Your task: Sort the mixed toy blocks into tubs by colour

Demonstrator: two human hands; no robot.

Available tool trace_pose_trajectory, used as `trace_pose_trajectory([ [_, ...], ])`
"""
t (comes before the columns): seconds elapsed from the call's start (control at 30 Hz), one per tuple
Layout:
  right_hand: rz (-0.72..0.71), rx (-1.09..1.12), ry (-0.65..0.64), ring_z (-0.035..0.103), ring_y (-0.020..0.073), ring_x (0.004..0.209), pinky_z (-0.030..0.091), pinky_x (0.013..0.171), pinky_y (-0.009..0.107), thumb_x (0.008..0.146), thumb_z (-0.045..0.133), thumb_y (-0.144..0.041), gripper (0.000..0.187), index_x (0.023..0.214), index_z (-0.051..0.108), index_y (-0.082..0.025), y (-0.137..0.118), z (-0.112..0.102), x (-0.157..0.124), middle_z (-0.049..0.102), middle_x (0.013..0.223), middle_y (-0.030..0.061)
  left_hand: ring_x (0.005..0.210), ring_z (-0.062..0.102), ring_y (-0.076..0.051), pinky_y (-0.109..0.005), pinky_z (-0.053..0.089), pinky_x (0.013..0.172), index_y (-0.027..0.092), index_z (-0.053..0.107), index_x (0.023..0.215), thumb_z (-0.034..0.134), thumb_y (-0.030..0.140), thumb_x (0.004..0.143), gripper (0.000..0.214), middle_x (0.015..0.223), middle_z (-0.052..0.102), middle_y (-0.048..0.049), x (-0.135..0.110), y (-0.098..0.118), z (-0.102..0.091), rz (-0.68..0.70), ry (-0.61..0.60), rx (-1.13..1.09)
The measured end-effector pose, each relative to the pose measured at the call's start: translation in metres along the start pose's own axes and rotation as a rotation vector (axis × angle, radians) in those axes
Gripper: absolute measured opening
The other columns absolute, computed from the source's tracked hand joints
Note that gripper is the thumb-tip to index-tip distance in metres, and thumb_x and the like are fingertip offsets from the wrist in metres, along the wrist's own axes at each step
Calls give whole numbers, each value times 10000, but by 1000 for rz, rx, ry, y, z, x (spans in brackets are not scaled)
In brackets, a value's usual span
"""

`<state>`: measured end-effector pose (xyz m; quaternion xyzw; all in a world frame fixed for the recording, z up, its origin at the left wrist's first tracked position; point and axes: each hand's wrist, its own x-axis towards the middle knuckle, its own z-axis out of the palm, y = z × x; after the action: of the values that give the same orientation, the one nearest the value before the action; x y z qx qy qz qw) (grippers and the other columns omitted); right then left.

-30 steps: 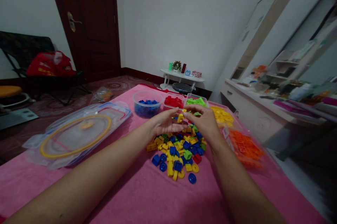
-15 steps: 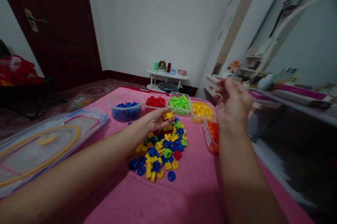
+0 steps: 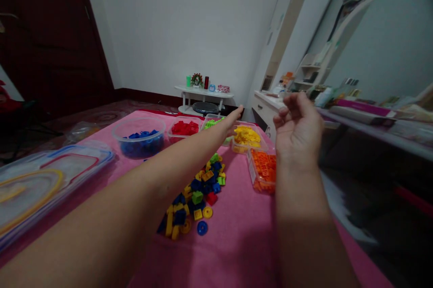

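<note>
My left hand reaches over the front left edge of the clear box of yellow pieces. Its thumb points up and away from the fingers, which are partly hidden; no block shows in it. Raised above the table's right side, my right hand has loosely curled fingers and a bare palm. Near its wrist stands a clear box of orange blocks. Under my left forearm lies a mixed pile of toy blocks in blue, yellow, green and red, partly covered by the arm.
A round tub of blue blocks, a box of red blocks and a box of green blocks line the far side. Stacked lids lie at left on the pink cloth. A cluttered dresser borders the right.
My left hand has moved from above the pile rightward to the yellow box; the yellow pieces seen at its fingers no longer show. My right hand stays raised. The view has turned slightly right.
</note>
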<state>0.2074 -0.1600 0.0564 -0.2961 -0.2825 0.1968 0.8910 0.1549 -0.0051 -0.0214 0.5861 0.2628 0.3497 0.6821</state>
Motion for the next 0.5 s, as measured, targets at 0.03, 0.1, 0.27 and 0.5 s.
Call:
trace_pose_trajectory([
  [0.03,-6,-18,-16,477,39,474,363,415,157,705,621,-233,114,744,596,-129,2,1,-1,603,682,-19,1108,509,-262,-342,421,867,158,576,1082,493,615,777,556,1164,567,-159,-2,2,-4,-2,0,35],
  [0.1,-9,-85,-62,473,35,465,362,410,147,699,626,-260,129,736,600,-140,6,2,-3,609,672,-23,1094,511,-254,-339,409,870,150,601,1066,478,612,787,553,1189,566,-147,-10,6,-15,-8,-18,96],
  [0.27,41,-370,-307,481,44,454,345,394,139,678,639,-353,203,699,629,-151,23,6,-12,624,642,-17,898,593,-174,-277,445,752,134,630,1013,646,513,695,494,1048,638,-114,-62,16,-59,69,-65,298],
  [0.5,52,-897,-1068,577,111,596,446,562,219,669,638,-191,86,720,701,-160,68,10,-42,668,664,7,618,566,-111,-214,416,578,96,678,862,651,341,687,302,716,668,-38,-139,0,-125,106,59,698],
])
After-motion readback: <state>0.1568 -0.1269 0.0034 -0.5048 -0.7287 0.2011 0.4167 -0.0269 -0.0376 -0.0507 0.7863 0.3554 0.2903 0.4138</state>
